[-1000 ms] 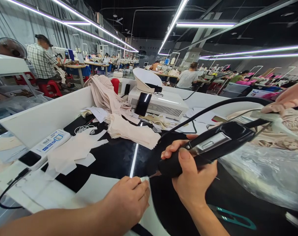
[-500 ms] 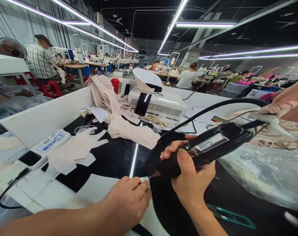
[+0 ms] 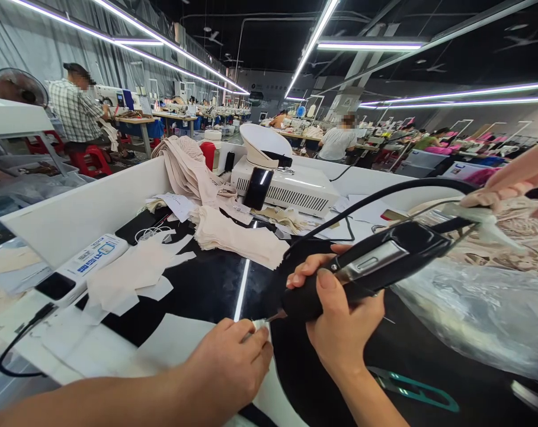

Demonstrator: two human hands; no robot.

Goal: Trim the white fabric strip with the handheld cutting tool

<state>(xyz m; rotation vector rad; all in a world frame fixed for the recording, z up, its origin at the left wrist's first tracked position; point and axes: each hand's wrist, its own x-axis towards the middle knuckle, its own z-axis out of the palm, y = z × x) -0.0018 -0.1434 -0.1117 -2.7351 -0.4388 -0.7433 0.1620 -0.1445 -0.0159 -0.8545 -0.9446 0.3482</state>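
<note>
My right hand (image 3: 340, 320) is wrapped round a black corded handheld power tool (image 3: 375, 258), thumb along its side. From the tool's front a thin metal tip (image 3: 275, 316) points left toward my left hand. My left hand (image 3: 233, 362) is closed, pinching a small white piece (image 3: 261, 324) at the fingertips, right where the tip ends. Whether tip and piece touch I cannot tell. Under my left hand lies a white sheet (image 3: 175, 335) on the black tabletop (image 3: 198, 290). A thick black cable (image 3: 384, 193) arches over from the tool.
Beyond my hands lie a stack of cream fabric pieces (image 3: 237, 234) and loose pale cutouts (image 3: 127, 273). A phone (image 3: 258, 188) leans on a white machine (image 3: 287, 187). Clear plastic bags (image 3: 468, 314) and a green-handled tool (image 3: 420, 391) lie right. Low white panels (image 3: 86, 219) edge the table.
The power tool and my right hand have shifted slightly left and down, the tip closer to the pinched white piece. My left hand stays almost where it was.
</note>
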